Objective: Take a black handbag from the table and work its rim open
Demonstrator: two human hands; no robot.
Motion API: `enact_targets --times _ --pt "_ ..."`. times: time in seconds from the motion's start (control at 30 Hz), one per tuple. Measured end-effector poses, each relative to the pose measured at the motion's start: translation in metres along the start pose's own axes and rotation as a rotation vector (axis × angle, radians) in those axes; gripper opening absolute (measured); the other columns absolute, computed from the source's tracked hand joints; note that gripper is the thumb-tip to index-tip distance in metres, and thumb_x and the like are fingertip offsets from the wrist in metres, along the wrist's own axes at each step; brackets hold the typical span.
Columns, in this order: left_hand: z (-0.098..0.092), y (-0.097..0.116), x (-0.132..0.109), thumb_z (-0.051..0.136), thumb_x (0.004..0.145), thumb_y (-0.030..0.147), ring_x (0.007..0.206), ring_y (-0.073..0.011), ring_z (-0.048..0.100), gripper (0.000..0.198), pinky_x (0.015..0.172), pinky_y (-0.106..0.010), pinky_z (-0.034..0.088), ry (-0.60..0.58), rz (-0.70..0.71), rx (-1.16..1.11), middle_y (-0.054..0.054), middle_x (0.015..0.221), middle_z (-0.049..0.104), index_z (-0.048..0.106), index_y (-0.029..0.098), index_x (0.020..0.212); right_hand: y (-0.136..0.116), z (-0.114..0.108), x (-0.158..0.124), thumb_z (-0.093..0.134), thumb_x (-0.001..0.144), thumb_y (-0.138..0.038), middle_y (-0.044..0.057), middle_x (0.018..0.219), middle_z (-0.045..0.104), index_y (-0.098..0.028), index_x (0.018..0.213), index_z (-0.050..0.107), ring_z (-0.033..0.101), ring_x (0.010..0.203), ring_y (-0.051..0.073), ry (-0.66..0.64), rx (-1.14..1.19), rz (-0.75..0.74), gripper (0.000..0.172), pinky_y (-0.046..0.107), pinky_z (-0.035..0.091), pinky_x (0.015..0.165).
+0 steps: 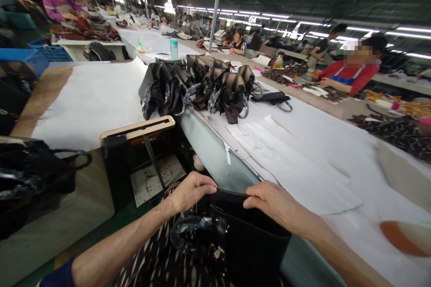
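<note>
A black handbag (256, 242) rests on my lap against the table edge, its top opening facing up. My left hand (193, 190) pinches the rim of the bag at its left corner. Farther along the same rim, my right hand (269, 197) grips the edge between thumb and fingers. The bag's handle (191, 233), wrapped in clear plastic, hangs on the left side beside metal fittings. The bag's lower part runs out of view.
Several black bags (202, 85) with wrapped handles stand on the white-covered table (303, 157). A slotted wooden-topped stand (138, 129) is at the left. More black bags (40, 170) lie on the far left. A co-worker in red (357, 69) sits across the table.
</note>
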State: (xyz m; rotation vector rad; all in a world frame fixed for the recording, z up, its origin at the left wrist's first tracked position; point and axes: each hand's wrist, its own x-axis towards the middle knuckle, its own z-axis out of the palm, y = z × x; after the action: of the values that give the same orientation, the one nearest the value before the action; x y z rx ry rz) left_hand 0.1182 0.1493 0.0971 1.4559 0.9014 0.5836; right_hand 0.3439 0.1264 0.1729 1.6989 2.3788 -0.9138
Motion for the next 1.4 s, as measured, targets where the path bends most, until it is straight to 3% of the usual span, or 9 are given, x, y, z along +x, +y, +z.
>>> enact_targets --times 0.17,0.37,0.63,0.77,0.9,1.03,1.17,1.27,1.4 --pt "0.003 0.007 0.000 0.051 0.078 0.030 0.066 -0.0143 0.054 0.027 0.063 -0.022 0.041 0.008 0.033 0.063 -0.002 0.070 0.064 0.069 0.010 0.082 -0.021 0.000 0.006 0.046 0.082 -0.028 -0.005 0.055 0.043 -0.018 0.056 0.038 0.036 0.055 0.009 0.064 -0.100 -0.092 0.029 0.024 0.023 0.054" --pt "0.003 0.009 -0.003 0.052 0.078 0.030 0.067 -0.0146 0.054 0.026 0.063 -0.022 0.040 0.000 0.012 0.027 -0.002 0.070 0.063 0.069 0.010 0.081 -0.020 0.005 0.011 0.043 0.083 -0.028 -0.006 0.049 0.029 -0.017 0.052 0.029 0.027 0.048 0.008 0.061 0.019 -0.146 0.036 0.024 0.022 0.051" --pt "-0.014 0.020 -0.006 0.057 0.076 0.032 0.076 -0.0141 0.052 0.031 0.068 -0.021 0.039 -0.199 0.030 -0.019 -0.001 0.084 0.063 0.063 0.013 0.100 -0.016 0.001 0.008 0.045 0.081 -0.031 -0.006 0.051 0.033 -0.017 0.052 0.034 0.033 0.051 0.008 0.030 0.113 -0.097 0.035 0.023 0.023 0.050" --pt "-0.016 0.017 -0.007 0.057 0.075 0.033 0.062 -0.0122 0.049 0.028 0.057 -0.020 0.037 -0.208 -0.100 -0.041 -0.002 0.071 0.061 0.065 0.011 0.088 -0.011 0.002 0.014 0.046 0.081 -0.036 -0.006 0.051 0.034 -0.016 0.052 0.043 0.034 0.051 0.008 0.018 0.176 -0.093 0.035 0.023 0.025 0.050" --pt "-0.013 0.011 -0.008 0.056 0.075 0.036 0.049 -0.0084 0.039 0.028 0.046 -0.019 0.028 -0.168 -0.127 -0.077 0.001 0.057 0.052 0.064 0.010 0.074 0.005 0.001 0.021 0.039 0.085 -0.047 0.000 0.077 0.062 -0.018 0.083 0.063 0.055 0.073 0.014 -0.049 0.422 -0.045 0.037 0.025 0.039 0.066" --pt "-0.013 0.011 -0.009 0.056 0.076 0.036 0.048 -0.0080 0.038 0.028 0.045 -0.019 0.027 -0.182 -0.129 -0.085 0.001 0.056 0.051 0.064 0.009 0.074 0.018 -0.003 0.018 0.036 0.084 -0.058 0.010 0.098 0.066 -0.014 0.106 0.057 0.060 0.088 0.020 -0.103 0.734 0.051 0.054 0.032 0.043 0.079" --pt "-0.013 0.013 -0.010 0.057 0.075 0.035 0.051 -0.0091 0.041 0.027 0.046 -0.019 0.029 -0.164 -0.136 -0.089 0.000 0.057 0.053 0.064 0.009 0.073 0.019 -0.004 0.011 0.036 0.084 -0.058 0.011 0.097 0.066 -0.012 0.104 0.058 0.061 0.087 0.020 -0.071 0.753 0.074 0.055 0.032 0.043 0.078" --pt "-0.012 0.013 -0.011 0.058 0.074 0.036 0.050 -0.0089 0.041 0.028 0.046 -0.019 0.029 -0.148 -0.141 -0.114 0.000 0.057 0.054 0.065 0.009 0.074 0.016 -0.001 0.008 0.049 0.080 -0.045 0.002 0.084 0.065 -0.017 0.095 0.062 0.057 0.079 0.017 -0.046 0.581 0.025 0.034 0.027 0.040 0.072" --pt "-0.011 0.011 -0.014 0.060 0.072 0.037 0.050 -0.0091 0.043 0.029 0.046 -0.019 0.030 -0.134 -0.134 -0.151 -0.001 0.057 0.056 0.066 0.008 0.075 0.012 0.005 0.005 0.049 0.079 -0.033 -0.007 0.053 0.038 -0.017 0.061 0.051 0.036 0.052 0.009 -0.026 0.299 -0.030 0.024 0.022 0.027 0.050"
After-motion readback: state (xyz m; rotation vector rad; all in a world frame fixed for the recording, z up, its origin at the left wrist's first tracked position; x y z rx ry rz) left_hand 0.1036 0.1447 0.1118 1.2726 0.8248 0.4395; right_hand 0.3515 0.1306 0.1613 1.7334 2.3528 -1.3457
